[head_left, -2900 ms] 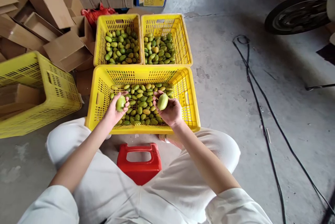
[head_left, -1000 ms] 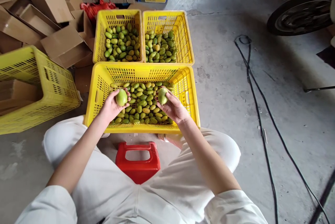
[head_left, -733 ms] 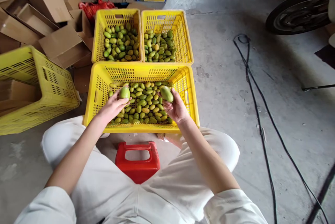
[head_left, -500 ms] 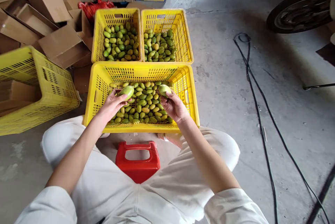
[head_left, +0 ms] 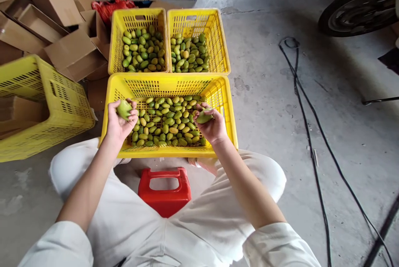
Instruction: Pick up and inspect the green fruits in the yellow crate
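Observation:
My left hand (head_left: pixel 121 119) is closed round a green mango (head_left: pixel 124 109) above the left side of the near yellow crate (head_left: pixel 168 152). Over that crate's right side, my right hand (head_left: pixel 213 125) grips another green mango (head_left: pixel 204 116), partly covered by the fingers. Below both hands, many small green and yellowish mangoes (head_left: pixel 170 121) lie spread on the crate floor. Two more yellow crates touch its far side: the far left crate (head_left: pixel 114 42) and the far right crate (head_left: pixel 218 34) both hold similar fruit.
At the left stands another yellow crate (head_left: pixel 67 105) with cardboard in it, beside a heap of cardboard boxes (head_left: pixel 71 50). A red plastic stool (head_left: pixel 165 200) sits between my legs. Black cable (head_left: pixel 311 134) runs along the floor at right, below a wheel (head_left: pixel 358 9).
My left hand has moved left with its mango and turned palm up. My right hand has turned its mango and shifted slightly right and down.

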Demonstrator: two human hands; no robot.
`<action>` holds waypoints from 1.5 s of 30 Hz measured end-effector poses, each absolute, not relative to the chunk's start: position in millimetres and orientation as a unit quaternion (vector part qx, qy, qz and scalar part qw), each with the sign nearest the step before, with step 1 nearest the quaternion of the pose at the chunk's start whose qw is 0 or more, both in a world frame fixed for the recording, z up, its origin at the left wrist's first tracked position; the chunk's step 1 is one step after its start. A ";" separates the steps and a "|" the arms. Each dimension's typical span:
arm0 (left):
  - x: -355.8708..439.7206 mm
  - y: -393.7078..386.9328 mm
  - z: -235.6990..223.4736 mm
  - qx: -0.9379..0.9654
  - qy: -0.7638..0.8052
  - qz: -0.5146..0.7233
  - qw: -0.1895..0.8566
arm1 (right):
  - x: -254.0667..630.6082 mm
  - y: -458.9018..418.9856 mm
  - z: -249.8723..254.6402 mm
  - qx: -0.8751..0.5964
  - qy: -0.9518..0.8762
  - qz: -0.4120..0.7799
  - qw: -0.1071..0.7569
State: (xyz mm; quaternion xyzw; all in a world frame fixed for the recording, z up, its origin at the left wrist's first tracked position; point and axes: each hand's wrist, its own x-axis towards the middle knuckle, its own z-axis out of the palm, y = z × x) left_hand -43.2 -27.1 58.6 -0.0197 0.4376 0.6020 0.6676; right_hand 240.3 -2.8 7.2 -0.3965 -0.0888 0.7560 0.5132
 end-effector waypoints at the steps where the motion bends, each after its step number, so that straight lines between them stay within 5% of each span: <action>1: -45.3 -26.8 59.5 -0.004 0.434 0.606 0.667 | 240.8 -2.6 5.4 -0.403 -0.081 0.758 0.507; 15: -46.9 -34.0 40.9 0.261 0.465 0.498 0.684 | 235.0 -5.5 2.2 -0.394 -0.149 0.782 0.459; 45: -46.1 -29.6 32.4 0.187 0.519 0.523 0.650 | 241.2 -3.1 6.8 -0.419 -0.166 0.744 0.493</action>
